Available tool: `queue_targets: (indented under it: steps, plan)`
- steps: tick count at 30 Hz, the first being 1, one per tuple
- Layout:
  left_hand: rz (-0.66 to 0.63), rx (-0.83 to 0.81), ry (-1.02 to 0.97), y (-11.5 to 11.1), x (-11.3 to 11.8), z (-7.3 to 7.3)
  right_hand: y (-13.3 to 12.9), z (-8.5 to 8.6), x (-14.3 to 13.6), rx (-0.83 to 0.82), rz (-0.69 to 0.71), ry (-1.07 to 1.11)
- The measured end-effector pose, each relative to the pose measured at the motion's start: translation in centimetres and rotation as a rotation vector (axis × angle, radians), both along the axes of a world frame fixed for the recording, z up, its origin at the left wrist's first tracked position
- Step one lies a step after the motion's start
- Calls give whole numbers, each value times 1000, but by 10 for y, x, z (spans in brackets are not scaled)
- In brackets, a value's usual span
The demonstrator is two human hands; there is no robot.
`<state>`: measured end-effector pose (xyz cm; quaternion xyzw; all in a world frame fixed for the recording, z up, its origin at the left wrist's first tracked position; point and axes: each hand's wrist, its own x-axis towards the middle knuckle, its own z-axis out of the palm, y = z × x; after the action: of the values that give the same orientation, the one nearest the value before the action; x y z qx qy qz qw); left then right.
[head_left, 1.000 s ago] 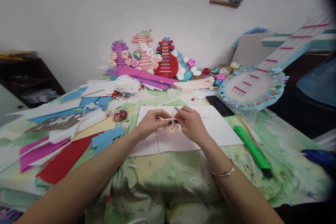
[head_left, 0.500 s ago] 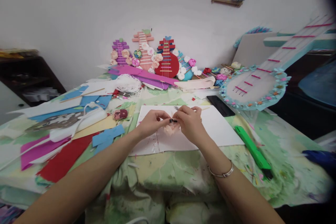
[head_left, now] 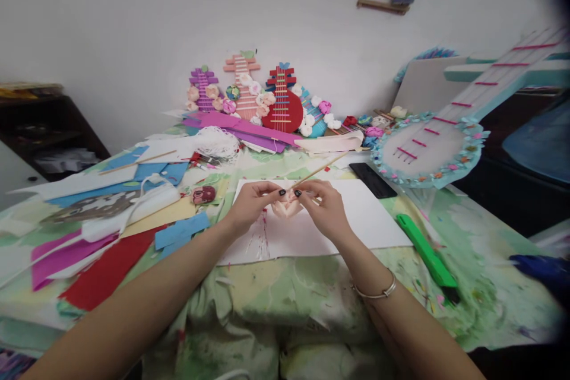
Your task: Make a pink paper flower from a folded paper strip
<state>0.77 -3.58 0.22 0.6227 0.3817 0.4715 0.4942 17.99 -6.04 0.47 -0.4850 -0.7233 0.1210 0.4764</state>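
Note:
A small pale pink paper flower (head_left: 286,208) is pinched between both hands above a white sheet (head_left: 363,222). My left hand (head_left: 253,205) grips its left side with thumb and fingertips. From the right, my right hand (head_left: 324,205) closes on the other side. A thin wooden stick (head_left: 321,168) slants up and right from the flower, its lower end hidden at my fingertips. Small red and white bits (head_left: 263,234) lie on the sheet below my left hand.
A green cutter (head_left: 427,249) and black phone (head_left: 372,179) lie on the right. Coloured paper strips (head_left: 111,267) cover the left. Behind stand small decorated instruments (head_left: 282,104); a larger one (head_left: 427,142) leans at the right.
The stick now points up and right from the flower. My right hand has turned and its fingers have moved down beside my left fingertips; more of the flower shows.

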Motion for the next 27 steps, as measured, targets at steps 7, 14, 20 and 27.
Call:
queue_targets:
  steps: [7,14,20,27]
  plan:
    - [-28,-41,-27,-1,2,-1,6,-6,2,-199,190,251]
    - [-62,3,10,-3,2,2,3,-1,2,-279,262,286]
    - [-84,-11,52,-3,3,0,4,-1,9,-160,272,93]
    - [-119,-10,74,-3,2,1,6,-1,14,-204,288,43]
